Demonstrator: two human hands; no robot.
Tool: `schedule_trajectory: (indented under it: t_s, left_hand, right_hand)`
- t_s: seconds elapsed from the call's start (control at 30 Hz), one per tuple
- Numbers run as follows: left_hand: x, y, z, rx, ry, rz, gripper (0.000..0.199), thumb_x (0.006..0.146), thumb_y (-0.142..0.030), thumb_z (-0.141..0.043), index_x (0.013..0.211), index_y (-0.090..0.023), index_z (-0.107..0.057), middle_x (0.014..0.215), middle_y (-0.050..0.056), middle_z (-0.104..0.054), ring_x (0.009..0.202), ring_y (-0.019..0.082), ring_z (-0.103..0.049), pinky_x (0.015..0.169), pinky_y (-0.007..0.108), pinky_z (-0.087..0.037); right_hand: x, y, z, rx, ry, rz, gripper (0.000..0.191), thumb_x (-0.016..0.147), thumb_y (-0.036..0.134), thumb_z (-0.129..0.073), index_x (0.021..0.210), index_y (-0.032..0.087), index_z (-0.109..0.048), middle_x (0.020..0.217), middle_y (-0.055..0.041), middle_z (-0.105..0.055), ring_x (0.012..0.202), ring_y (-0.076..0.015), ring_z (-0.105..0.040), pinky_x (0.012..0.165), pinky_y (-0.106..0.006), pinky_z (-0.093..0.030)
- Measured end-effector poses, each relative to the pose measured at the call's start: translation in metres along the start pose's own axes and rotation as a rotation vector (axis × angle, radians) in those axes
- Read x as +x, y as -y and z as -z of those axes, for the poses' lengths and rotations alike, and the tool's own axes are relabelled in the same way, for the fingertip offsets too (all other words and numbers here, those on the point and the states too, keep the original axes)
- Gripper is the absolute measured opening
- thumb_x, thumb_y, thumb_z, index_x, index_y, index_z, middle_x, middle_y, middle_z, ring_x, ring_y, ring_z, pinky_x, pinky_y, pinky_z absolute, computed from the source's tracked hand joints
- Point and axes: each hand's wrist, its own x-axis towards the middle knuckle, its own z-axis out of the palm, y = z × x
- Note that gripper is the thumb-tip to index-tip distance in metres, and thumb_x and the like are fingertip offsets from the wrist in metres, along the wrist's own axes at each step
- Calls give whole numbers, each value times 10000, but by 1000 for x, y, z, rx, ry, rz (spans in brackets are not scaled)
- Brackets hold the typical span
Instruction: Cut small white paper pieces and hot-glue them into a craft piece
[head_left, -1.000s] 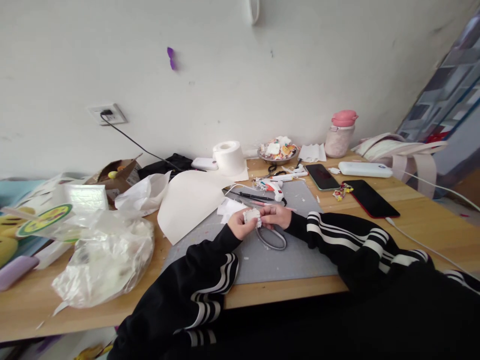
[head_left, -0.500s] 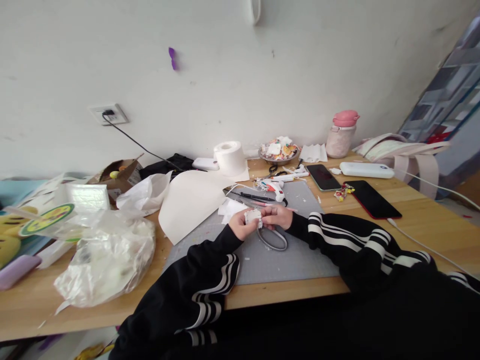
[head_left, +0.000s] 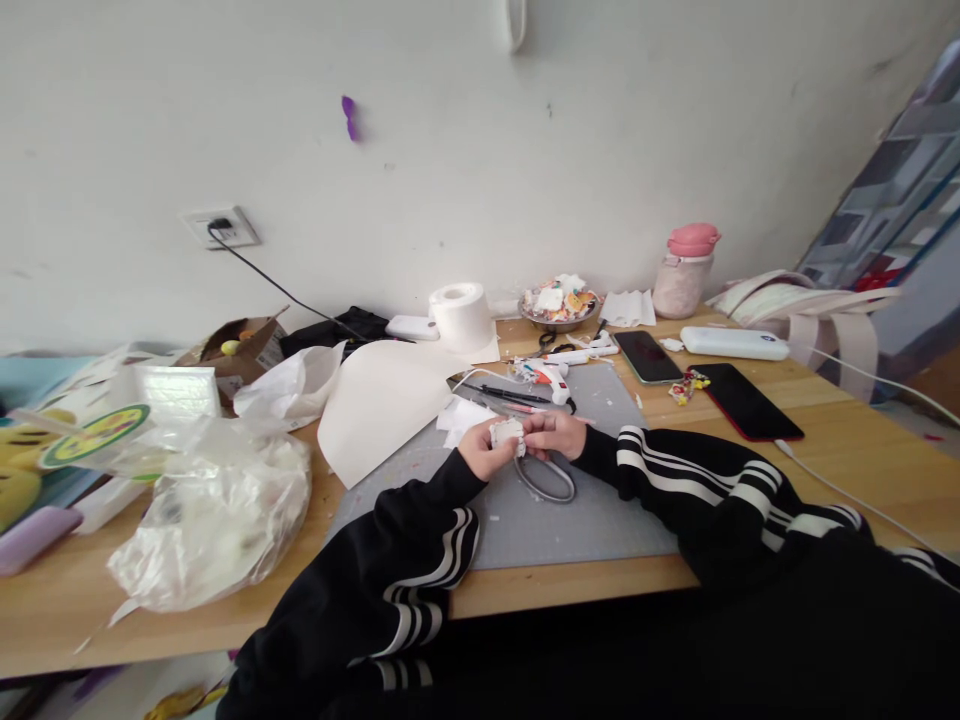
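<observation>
Over the grey cutting mat (head_left: 600, 525), my left hand (head_left: 482, 452) pinches a small white piece with a scalloped edge (head_left: 506, 434), thumb on its face. My right hand (head_left: 559, 435) meets it from the right, its closed fingertips at the piece's right edge. Just below the fingers shows a grey oval loop (head_left: 551, 495); whether it joins the white piece I cannot tell. White paper scraps (head_left: 459, 420) lie behind my left hand. Beyond my hands are a black pen-like tool (head_left: 506, 394) and a white glue gun (head_left: 553, 380).
A large white paper sheet (head_left: 382, 400) and a paper roll (head_left: 457, 315) stand left of the mat. Further left sits a clear plastic bag (head_left: 217, 520). Two phones (head_left: 742, 400), a white power bank (head_left: 735, 343) and a pink-lidded bottle (head_left: 684, 275) occupy the right. A bowl of small decorations (head_left: 559, 305) is by the wall.
The camera view has shifted very slightly. Both hands keep the same hold on the white piece, with no visible movement of the things on the mat.
</observation>
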Motion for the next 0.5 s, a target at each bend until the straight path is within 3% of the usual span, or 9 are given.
schedule_trajectory:
  t_s: [0.5]
  left_hand:
    - [1,2,-1,11,-4,15,451,592,-593,-626,642,-175,-463,431,-77,-398,441,67,-352,472,230,-310]
  right_hand:
    - [-1,3,-1,-10,-7,-7,341,508,388,-708,626,135,-512,463,55,-504,364,-31,-411,364,-159,-309]
